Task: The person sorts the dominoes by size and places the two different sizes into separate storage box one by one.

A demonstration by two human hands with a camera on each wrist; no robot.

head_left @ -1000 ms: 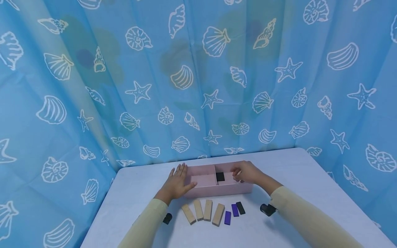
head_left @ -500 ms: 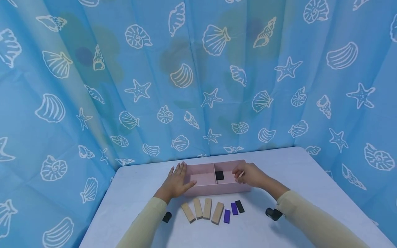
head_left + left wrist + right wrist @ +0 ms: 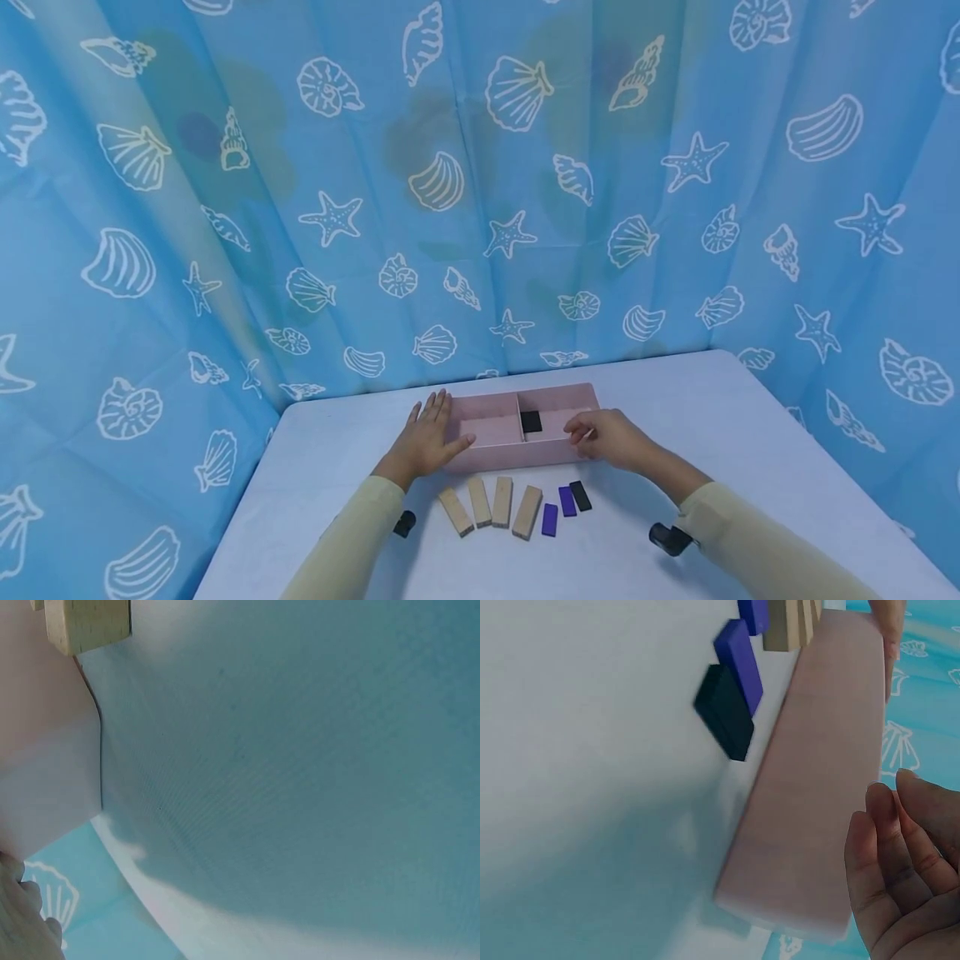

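Observation:
A pink two-compartment box [image 3: 491, 432] stands on the white table [image 3: 750, 433]. One black block [image 3: 531, 422] lies in its right compartment. My left hand [image 3: 427, 435] rests flat against the box's left end, fingers straight, thumb on the front wall. My right hand [image 3: 594, 436] sits at the box's front right corner with relaxed fingers [image 3: 889, 855], holding nothing. In front of the box lie several wooden blocks [image 3: 502, 502], two purple blocks [image 3: 550, 519] and a black block [image 3: 580, 496]. The right wrist view shows the box wall [image 3: 817, 772], the black block [image 3: 724, 711] and a purple block [image 3: 739, 664].
A blue curtain [image 3: 480, 183] with shells and starfish closes in the table at the back and both sides. Black wrist cameras [image 3: 667, 537] sit on both forearms. The left wrist view shows a wooden block [image 3: 90, 622] and the box's end [image 3: 45, 750].
My right hand has drawn back from over the right compartment to the box's front right corner. The left hand has stayed in place.

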